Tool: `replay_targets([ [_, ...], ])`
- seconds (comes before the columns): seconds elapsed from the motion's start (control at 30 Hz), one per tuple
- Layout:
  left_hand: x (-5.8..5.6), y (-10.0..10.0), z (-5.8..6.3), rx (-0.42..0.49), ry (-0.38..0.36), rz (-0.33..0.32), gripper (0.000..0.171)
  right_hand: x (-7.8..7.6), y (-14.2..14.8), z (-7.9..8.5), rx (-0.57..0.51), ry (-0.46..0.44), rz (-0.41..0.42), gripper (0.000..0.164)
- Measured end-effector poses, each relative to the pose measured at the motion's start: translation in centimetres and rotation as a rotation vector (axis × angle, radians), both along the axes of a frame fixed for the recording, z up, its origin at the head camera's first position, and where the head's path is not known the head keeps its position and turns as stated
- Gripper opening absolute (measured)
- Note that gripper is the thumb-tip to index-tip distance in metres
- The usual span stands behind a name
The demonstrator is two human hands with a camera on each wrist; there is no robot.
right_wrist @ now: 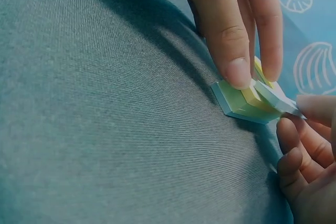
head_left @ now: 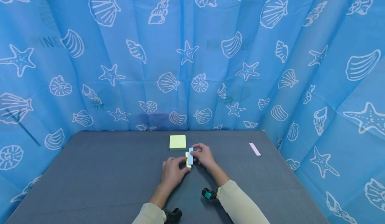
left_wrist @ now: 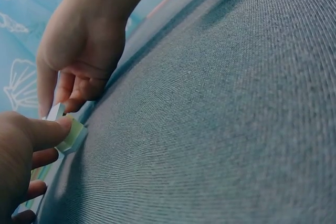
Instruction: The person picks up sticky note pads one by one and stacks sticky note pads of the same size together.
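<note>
Near the middle of the table, my left hand point(head_left: 172, 173) pinches a small stack of narrow sticky-note strips point(right_wrist: 236, 98) between thumb and fingers. Yellow, green and blue layers show along its side in the right wrist view. A light blue sticky-note strip point(head_left: 190, 157) lies over the stack, slightly tilted. My right hand point(head_left: 205, 156) pinches this blue strip at its right side. Just behind the hands sits a square pad of yellow sticky notes point(head_left: 177, 141) with a bluish lower edge. Part of the narrow stack is hidden by the blue strip in the head view.
A pink strip point(head_left: 255, 149) lies apart on the right of the grey cloth-covered table point(head_left: 114, 177). Blue curtains point(head_left: 204, 97) with white shell prints hang behind the table and along its sides. Each wrist wears a dark band point(head_left: 209, 193).
</note>
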State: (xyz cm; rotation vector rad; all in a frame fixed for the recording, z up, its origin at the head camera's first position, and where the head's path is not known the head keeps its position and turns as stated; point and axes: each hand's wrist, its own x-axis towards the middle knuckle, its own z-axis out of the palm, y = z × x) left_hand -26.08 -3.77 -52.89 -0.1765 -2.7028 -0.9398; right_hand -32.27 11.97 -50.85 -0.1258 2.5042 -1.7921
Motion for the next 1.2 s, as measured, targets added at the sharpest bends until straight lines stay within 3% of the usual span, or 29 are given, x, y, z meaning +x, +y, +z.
replay_targets([
  [0.3,0.20,0.07,0.00,-0.030,0.046,-0.006,0.039,-0.51,-0.57,-0.20,0.106,0.015,-0.008,0.018],
  [0.6,0.09,0.02,-0.04,-0.069,0.063,-0.016,0.033,-0.82,-0.72,-0.25,0.184,0.041,0.069,0.014],
  [0.97,0.15,-0.04,0.13,-0.084,0.048,-0.040,0.035,-0.86,-0.61,-0.20,0.197,0.048,0.084,0.012],
  [1.2,0.15,-0.05,-0.01,-0.082,0.076,-0.038,0.036,-0.86,-0.74,-0.31,0.209,0.053,0.075,0.011],
])
